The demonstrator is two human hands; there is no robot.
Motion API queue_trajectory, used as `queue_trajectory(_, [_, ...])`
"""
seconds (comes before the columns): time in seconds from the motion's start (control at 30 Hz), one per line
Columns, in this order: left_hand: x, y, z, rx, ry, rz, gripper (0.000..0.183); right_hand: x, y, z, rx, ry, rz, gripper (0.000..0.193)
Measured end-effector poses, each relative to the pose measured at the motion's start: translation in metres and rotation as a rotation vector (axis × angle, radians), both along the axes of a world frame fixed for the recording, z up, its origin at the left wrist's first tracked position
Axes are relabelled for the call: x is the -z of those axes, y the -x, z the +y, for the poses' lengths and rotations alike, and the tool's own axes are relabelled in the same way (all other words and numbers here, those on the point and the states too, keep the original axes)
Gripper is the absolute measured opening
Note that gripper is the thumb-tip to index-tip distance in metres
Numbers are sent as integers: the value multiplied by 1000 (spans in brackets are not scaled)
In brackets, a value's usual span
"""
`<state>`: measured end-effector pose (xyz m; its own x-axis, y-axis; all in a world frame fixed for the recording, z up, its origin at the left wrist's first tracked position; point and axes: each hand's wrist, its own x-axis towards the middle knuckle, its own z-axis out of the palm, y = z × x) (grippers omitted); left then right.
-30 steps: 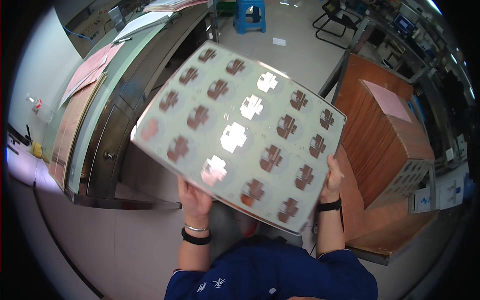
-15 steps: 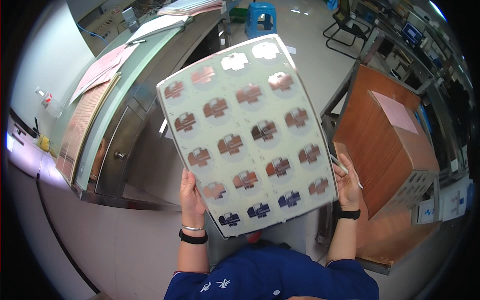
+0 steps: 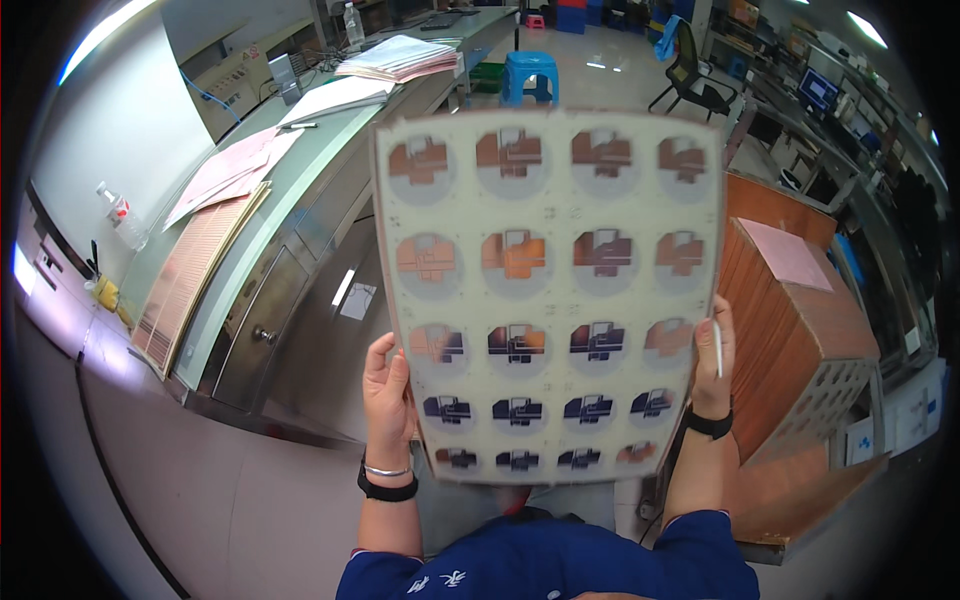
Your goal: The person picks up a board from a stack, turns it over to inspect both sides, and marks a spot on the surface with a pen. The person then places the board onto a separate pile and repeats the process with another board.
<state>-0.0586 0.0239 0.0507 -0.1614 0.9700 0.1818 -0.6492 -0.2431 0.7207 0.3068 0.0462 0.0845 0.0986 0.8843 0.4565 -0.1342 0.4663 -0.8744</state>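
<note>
A large pale circuit board panel (image 3: 556,292) stands tilted up before me, held by its two side edges. Rows of copper-coloured and dark circuit shapes cover its face, each over a light round patch. My left hand (image 3: 388,395) is closed on the lower left edge, thumb toward the front. At the right edge my right hand (image 3: 714,355) grips the panel with its thumb along the border. A slim white pen (image 3: 717,350) is also in my right hand. The fingers behind the panel are hidden.
To the left runs a glass-topped bench (image 3: 335,155) with paper stacks (image 3: 405,58), pink sheets (image 3: 222,178), a copper panel (image 3: 195,285) and a plastic bottle (image 3: 122,215). A wooden rack (image 3: 770,330) stands close on the right. A blue stool (image 3: 530,75) is farther ahead.
The panel has turned from a slant to nearly straight and tipped more upright. My left hand has shifted its grip along the edge; my right hand has moved slightly. The view has lifted a little.
</note>
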Motion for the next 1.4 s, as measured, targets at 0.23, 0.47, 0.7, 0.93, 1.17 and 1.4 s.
queue_trajectory(0.23, [-14,-9,37,-33,-552,141,8,4,-19,26,-236,-262,247,24])
queue_trajectory(0.47, [5,-24,11,141,113,-229,40,26,10,4,-621,333,839,38])
queue_trajectory(0.7, [11,-20,1,192,148,-187,39,12,15,1,-676,475,889,52])
queue_trajectory(0.93, [14,-24,0,171,123,-229,34,5,14,-1,-680,562,888,67])
queue_trajectory(1.17, [13,-29,-1,115,138,-243,33,15,13,-5,-643,523,1026,64])
queue_trajectory(1.4, [12,-37,-7,-10,134,-202,31,87,11,-12,-326,459,852,62])
